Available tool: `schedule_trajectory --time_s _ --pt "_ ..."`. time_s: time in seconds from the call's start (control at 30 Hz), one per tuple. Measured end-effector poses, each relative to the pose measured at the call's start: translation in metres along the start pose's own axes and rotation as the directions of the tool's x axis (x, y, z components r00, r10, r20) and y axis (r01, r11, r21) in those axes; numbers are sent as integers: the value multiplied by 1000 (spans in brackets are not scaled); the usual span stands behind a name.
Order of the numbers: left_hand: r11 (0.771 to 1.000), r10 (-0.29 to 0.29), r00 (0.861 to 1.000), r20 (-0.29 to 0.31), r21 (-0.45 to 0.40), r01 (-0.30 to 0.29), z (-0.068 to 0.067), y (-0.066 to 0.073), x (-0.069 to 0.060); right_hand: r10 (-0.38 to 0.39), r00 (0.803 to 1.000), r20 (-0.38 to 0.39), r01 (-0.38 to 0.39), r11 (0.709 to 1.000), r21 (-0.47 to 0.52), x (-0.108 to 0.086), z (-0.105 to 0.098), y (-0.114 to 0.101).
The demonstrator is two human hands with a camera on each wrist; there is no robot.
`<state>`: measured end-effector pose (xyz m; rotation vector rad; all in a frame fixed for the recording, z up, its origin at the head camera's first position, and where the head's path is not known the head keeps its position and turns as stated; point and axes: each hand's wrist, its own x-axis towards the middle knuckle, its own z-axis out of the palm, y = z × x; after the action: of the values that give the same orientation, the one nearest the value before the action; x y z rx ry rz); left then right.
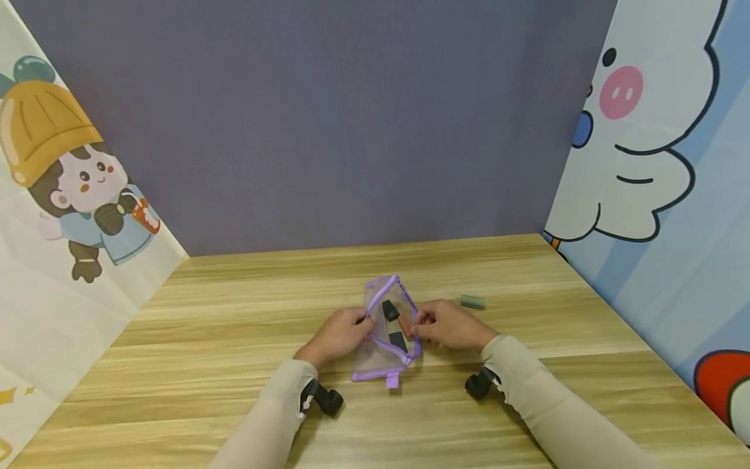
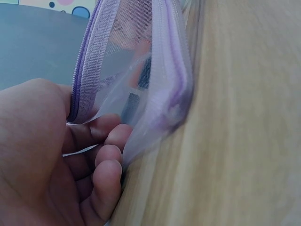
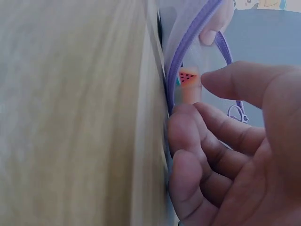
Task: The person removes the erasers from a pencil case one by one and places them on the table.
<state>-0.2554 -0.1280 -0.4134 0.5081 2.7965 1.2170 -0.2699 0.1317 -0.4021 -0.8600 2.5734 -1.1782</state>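
A purple-trimmed mesh zipper pouch [image 1: 375,358] lies on the table with its mouth spread. My left hand [image 1: 340,335] pinches the pouch's left edge between thumb and fingers. Two dark blocks [image 1: 397,341] show inside, partly seen through mesh in the left wrist view. My right hand [image 1: 454,324] is at the pouch's right edge, thumb and fingertips at the end of a small orange block [image 3: 190,89] printed with a watermelon slice. That block [image 1: 405,327] sits within the mouth. Its end by the fingers is partly hidden.
A small greenish block [image 1: 472,302] lies on the wooden table [image 1: 234,326] beyond my right hand. A dark grey panel [image 1: 363,130] stands at the back. Printed cartoon sheets flank both sides. Each wrist carries a black camera [image 1: 328,400].
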Motion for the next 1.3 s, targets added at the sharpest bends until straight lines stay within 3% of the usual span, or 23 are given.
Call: schedule_trajectory --time_s 0.9,1.3 --pt "1000 -6 1000 2 -14 6 0 0 0 10 1000 0 -10 994 -109 1 4 -5" --pt "1000 -4 1000 -2 -21 4 1 -1 0 21 1000 6 -20 994 -109 1 5 -4"
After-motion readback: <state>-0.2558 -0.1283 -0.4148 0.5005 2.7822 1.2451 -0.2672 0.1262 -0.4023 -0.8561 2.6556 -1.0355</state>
